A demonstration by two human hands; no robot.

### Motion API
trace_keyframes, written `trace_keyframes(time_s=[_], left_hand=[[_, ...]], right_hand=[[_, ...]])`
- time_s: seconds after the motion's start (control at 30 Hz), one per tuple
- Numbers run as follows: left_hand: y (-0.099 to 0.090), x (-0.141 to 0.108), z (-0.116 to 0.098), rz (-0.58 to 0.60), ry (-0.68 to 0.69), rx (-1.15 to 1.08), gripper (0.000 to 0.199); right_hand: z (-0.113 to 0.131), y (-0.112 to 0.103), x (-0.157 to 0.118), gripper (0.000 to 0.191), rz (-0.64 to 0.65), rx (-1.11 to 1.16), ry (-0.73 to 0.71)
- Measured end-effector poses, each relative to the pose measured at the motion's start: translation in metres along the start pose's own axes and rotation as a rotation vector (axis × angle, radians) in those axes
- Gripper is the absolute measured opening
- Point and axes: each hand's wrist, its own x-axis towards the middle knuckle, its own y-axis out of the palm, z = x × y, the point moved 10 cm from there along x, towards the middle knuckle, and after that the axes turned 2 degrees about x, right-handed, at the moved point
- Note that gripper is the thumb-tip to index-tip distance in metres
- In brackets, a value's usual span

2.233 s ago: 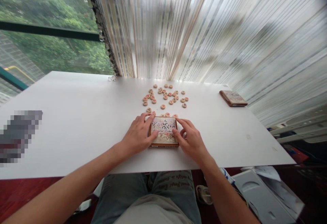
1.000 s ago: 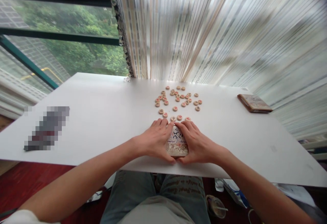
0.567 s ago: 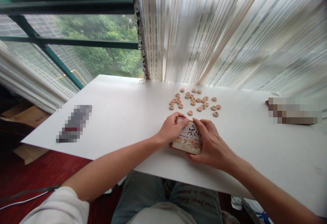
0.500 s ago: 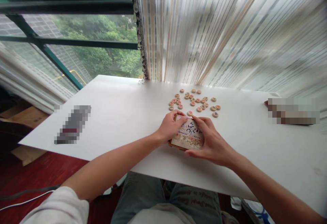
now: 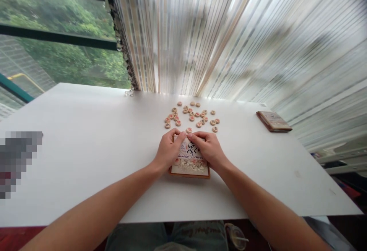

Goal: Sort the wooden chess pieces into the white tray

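Note:
Both my hands are closed on a Chinese chess box, a flat box with a printed lid and brown edges, near the front of the white table. My left hand grips its left side, with the thumb on top near the far edge. Opposite it, my right hand grips the far right corner, thumb also on top. The thumbs almost meet at the far edge, beside a single chess piece. Beyond the box lie several round wooden chess pieces with red or dark characters, loosely scattered.
A second brown-edged box lies at the right of the white table. On the far left is a blurred-out dark object. A striped string curtain hangs behind the table. Below the front edge is a clear cup.
My view has swung to the right. My right hand has shifted from the box's right side up to its far right corner, and the box now sits squarer to me.

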Motion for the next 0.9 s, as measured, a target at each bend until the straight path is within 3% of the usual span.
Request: trace_keyframes(time_s=[0.2,0.4,0.53,0.67,0.8,0.9], left_hand=[[-0.002,-0.004,-0.007,0.003,0.043,0.099,0.036],[-0.001,-0.003,-0.005,0.003,0.046,0.144,0.038],[-0.001,-0.001,-0.003,-0.009,0.039,0.134,0.04],[-0.003,-0.001,-0.001,-0.025,0.015,0.117,0.041],[-0.005,-0.001,-0.001,-0.048,0.006,0.103,0.042],[-0.002,-0.003,-0.001,-0.036,-0.025,0.024,0.042]], right_hand=[[-0.002,0.001,-0.006,0.037,-0.019,0.027,0.026],[-0.013,-0.003,-0.006,0.048,-0.043,0.122,0.08],[-0.012,-0.008,-0.005,0.052,-0.07,0.056,0.054],[-0.013,-0.015,-0.012,0.049,-0.158,0.166,0.106],[-0.015,-0.01,-0.016,0.049,-0.119,0.193,0.167],[-0.014,-0.012,-0.012,0.05,-0.119,0.167,0.131]])
